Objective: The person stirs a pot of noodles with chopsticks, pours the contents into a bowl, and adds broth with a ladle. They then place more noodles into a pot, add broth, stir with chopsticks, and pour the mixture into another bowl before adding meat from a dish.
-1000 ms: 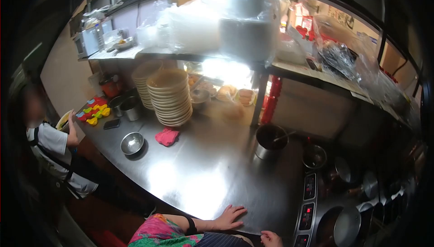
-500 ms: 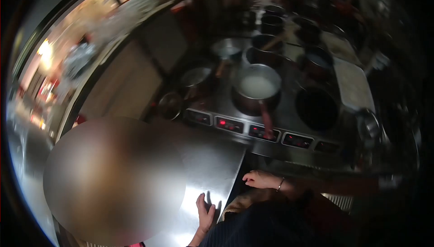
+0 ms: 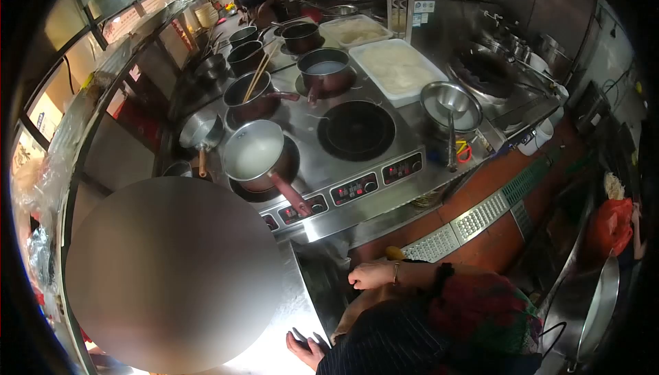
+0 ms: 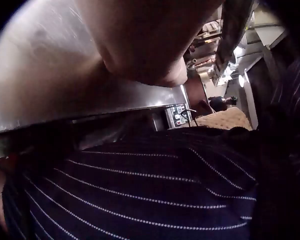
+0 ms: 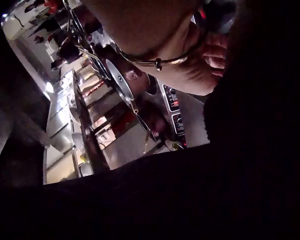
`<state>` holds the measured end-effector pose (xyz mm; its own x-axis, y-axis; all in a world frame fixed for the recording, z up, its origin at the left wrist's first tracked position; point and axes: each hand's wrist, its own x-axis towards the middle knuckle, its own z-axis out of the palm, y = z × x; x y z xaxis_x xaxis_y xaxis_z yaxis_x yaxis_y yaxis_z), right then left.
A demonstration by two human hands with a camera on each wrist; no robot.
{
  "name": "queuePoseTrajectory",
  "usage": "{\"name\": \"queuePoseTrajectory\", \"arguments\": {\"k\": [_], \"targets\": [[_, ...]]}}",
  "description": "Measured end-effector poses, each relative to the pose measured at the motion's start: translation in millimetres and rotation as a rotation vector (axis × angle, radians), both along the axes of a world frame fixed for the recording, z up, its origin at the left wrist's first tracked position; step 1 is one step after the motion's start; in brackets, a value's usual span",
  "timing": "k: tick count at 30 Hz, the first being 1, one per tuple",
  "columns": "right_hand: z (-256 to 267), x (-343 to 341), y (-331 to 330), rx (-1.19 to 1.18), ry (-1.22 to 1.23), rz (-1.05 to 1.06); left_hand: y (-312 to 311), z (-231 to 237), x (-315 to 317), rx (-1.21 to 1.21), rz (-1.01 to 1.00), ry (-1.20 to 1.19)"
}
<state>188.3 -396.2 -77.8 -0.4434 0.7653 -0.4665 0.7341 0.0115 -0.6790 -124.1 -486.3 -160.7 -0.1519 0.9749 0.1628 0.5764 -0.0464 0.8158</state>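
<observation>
My left hand (image 3: 305, 353) rests at the edge of the steel table (image 3: 296, 299), fingers spread loosely on the shiny top and holding nothing. In the left wrist view the same hand (image 4: 145, 45) lies over the metal surface, its fingers mostly hidden. My right hand (image 3: 371, 276), with a thin bracelet (image 3: 395, 273) at the wrist, hangs before my striped apron (image 3: 391, 334), its fingers loosely curled around nothing. Nearest ahead of it is the stove's front panel (image 3: 353, 191). A light pot (image 3: 254, 152) of whitish liquid sits on the closest left burner, handle toward me.
Several dark saucepans fill the burners behind, one with long chopsticks (image 3: 261, 73). One burner (image 3: 357, 130) is bare. White trays (image 3: 432, 65) and a steel bowl with a ladle (image 3: 452, 104) stand at the right. Floor grates (image 3: 480, 217) run beside the stove. A blurred disc covers the lower left.
The head view has swung right from the table with stacked bowls to the stove. My left hand stays on the steel table; my right hand stays before my body, still holding nothing.
</observation>
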Motion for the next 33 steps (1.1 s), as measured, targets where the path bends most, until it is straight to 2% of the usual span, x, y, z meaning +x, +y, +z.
{"name": "queuePoseTrajectory", "arguments": {"k": [1, 2, 5, 6, 7, 8, 9, 11, 12, 13, 15, 16, 17, 19, 21, 22, 23, 24, 25, 27, 29, 32, 33], "targets": [[2.0, 0.1, 1.4, -0.015, 0.007, -0.002, -0.4, -6.7, -1.4, 0.073, -0.029, -0.013], [-2.9, -0.5, 3.3, -0.013, 0.011, 0.003, 0.9, -5.4, 5.0, 0.048, 0.027, -0.212], [-11.9, 3.4, 8.5, 0.109, 0.136, -0.053, 2.7, -6.1, 9.5, 0.040, 0.104, -0.190], [-3.7, 9.5, 10.0, 0.104, 0.169, -0.065, 4.0, -1.6, 22.3, -0.001, 0.216, -0.427], [1.2, 18.6, 8.9, 0.098, 0.198, -0.082, 5.9, -7.8, 19.6, 0.025, 0.211, -0.345], [-12.1, 31.6, 9.4, 0.197, 0.216, -0.024, 7.8, -10.0, 18.3, -0.001, 0.241, -0.273], [-32.5, 47.1, 10.5, 0.198, 0.212, -0.035, 9.9, -13.2, 16.5, -0.026, 0.272, -0.203], [-69.6, 82.8, 6.6, -0.054, 0.400, -0.138, 18.3, -19.3, 18.9, 0.064, 0.242, -0.190], [-45.7, 108.3, -1.1, -0.242, 0.464, -0.262, 22.1, 1.7, 33.9, -0.005, 0.349, -0.436], [-59.9, 133.8, -7.9, -0.278, 0.562, -0.356, 25.4, 24.0, 49.1, -0.072, 0.463, -0.681], [-52.1, 185.0, -24.4, -0.436, 0.822, -0.699, 41.7, 68.3, 84.5, -0.176, 0.650, -0.388], [-55.3, 210.0, -29.2, -0.530, 0.898, -0.911, 42.9, 47.5, 81.5, -0.049, 0.622, -0.256], [-53.3, 232.1, -37.2, -0.432, 1.003, -1.063, 51.6, 31.5, 76.9, -0.010, 0.625, -0.180], [-88.6, 278.7, -43.0, -0.308, 1.440, -1.246, 65.8, 6.5, 92.3, 0.096, 0.445, -0.129], [-99.6, 311.9, -35.4, -0.212, 1.733, -1.400, 81.2, 33.6, 154.9, 0.030, 0.291, -0.172], [-82.4, 319.1, -31.0, -0.233, 1.727, -1.387, 91.0, 35.4, 175.6, 0.012, 0.175, -0.214], [-41.7, 317.7, -27.1, -0.237, 1.778, -1.462, 101.3, 32.6, 194.6, -0.005, 0.062, -0.256], [-16.2, 319.0, -24.4, -0.243, 1.826, -1.536, 113.1, 32.2, 216.8, -0.037, 0.029, -0.274], [-11.2, 324.4, -23.4, -0.272, 1.817, -1.522, 125.0, 33.4, 237.8, -0.069, -0.003, -0.292], [-8.2, 335.2, -21.2, -0.344, 1.989, -1.353, 149.8, 48.9, 282.6, -0.123, -0.139, -0.333], [-13.7, 346.3, -29.6, -0.369, 2.001, -1.293, 177.9, 67.8, 314.8, -0.222, -0.259, -0.159], [-3.0, 362.5, -53.3, -0.387, 1.747, -1.265, 226.5, 91.0, 354.5, -0.240, -0.428, -0.034], [-0.1, 369.3, -63.7, -0.384, 1.749, -1.265, 237.9, 109.4, 370.7, -0.199, -0.452, 0.022]]}}
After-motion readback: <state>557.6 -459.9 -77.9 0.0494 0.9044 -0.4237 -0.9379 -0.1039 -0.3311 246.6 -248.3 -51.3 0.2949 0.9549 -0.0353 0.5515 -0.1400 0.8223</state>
